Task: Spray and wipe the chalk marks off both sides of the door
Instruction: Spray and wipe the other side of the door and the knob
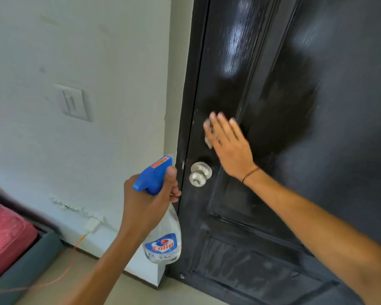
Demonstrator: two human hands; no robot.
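A black panelled door fills the right side of the view, shiny and wet-looking around its middle, with faint pale smears on the lower panels. My right hand lies flat with straight fingers on the door just above the knob, pressing a small pale cloth whose edge shows at the fingertips. My left hand grips a clear spray bottle with a blue trigger head, held upright in front of the door's left edge. A silver round door knob sits between the two hands.
A pale wall with a light switch stands to the left of the door frame. Low on the wall a white plug with an orange cable runs across the floor. A pink mattress on a grey base occupies the lower left corner.
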